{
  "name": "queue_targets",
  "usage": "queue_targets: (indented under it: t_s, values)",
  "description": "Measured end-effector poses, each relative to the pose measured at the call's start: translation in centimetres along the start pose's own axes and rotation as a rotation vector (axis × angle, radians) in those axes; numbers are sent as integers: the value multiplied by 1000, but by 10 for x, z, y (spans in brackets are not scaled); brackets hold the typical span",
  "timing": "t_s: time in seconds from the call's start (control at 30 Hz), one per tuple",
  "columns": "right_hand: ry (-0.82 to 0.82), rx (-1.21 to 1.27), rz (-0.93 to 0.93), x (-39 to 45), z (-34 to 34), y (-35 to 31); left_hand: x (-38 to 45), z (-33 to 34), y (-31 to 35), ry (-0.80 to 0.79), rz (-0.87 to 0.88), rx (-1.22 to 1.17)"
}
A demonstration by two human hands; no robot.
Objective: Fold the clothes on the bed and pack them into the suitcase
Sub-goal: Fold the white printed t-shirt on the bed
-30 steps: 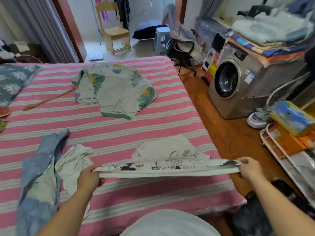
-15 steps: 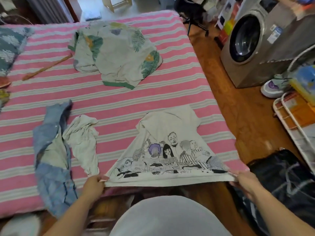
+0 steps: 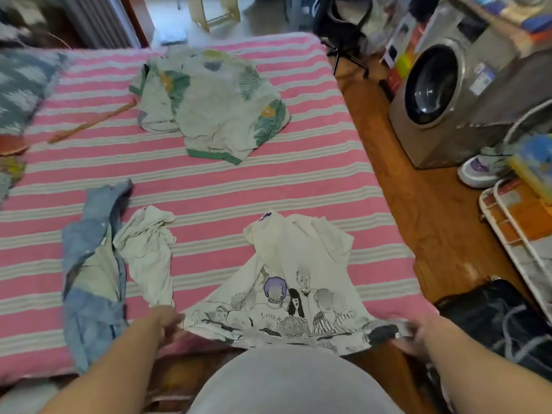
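A wooden floor [image 3: 418, 210] of warm reddish-brown boards runs along the right side of the bed [image 3: 268, 186], which is covered in a pink sheet with pale stripes. A silver front-loading washing machine [image 3: 448, 85] stands on the floor at the right, its round dark door facing the bed. Beyond the bed's far corner stands a black swivel chair [image 3: 343, 31], and farther back a pale wooden chair [image 3: 215, 13] on a lighter floor. A grey curtain [image 3: 98, 19] hangs at the upper left.

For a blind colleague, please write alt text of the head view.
Two hands, left hand and right hand, hold the hem of a white printed T-shirt spread on a pink striped bed. A leaf-print shirt and denim garment lie nearby; a dark suitcase sits on the floor at right.
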State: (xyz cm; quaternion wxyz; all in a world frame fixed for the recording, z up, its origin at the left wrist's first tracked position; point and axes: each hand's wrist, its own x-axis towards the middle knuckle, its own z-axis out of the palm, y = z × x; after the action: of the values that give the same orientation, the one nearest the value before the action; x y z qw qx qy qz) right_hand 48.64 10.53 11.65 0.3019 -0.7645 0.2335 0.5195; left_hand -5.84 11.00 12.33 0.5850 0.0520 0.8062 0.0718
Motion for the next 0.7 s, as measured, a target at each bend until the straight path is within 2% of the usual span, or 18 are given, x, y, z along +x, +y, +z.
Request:
queue_targets:
  t_s: [0.03, 0.07, 0.1, 0.13, 0.17, 0.2, 0.23, 0.27, 0.3, 0.33, 0.4, 0.5, 0.63, 0.7]
  values:
    - [-58, 5, -23, -29, 17, -15, -9, -4, 26, 6, 47, -73]
    - [-160, 138, -30, -66, 35, -37, -27, -9, 61, -4, 113, -194]
    - [-250, 229, -130, -103, 48, -64, -53, -14, 107, -41, 215, -391]
    - [-306, 279, -254, -157, 58, -86, -82, -22, 153, -57, 332, -555]
    - [-361, 269, -492, -211, 71, -108, -116, -34, 200, -107, 448, -717]
    - [-406, 154, -720, -258, 76, -129, -154, -46, 239, -180, 576, -809]
    - [-548, 119, -825, -296, 83, -153, -190, -61, 276, -225, 689, -865]
    - [-676, 200, -798, -320, 89, -181, -230, -73, 305, -259, 807, -881]
    - [-698, 372, -782, -346, 96, -210, -272, -84, 329, -286, 933, -871]
    - [-697, 442, -761, -370, 103, -235, -311, -93, 346, -305, 1026, -878]
    - [-696, 476, -807, -414, 116, -274, -372, -107, 369, -319, 1154, -939]
    - [-668, 515, -952, -456, 112, -290, -419, -123, 377, -223, 1261, -983]
    - [-721, 589, -1022, -451, 110, -284, -410, -126, 358, -83, 1235, -1031]
    - [-664, 565, -1048, -424, 110, -265, -379, -119, 336, 6, 1199, -980]
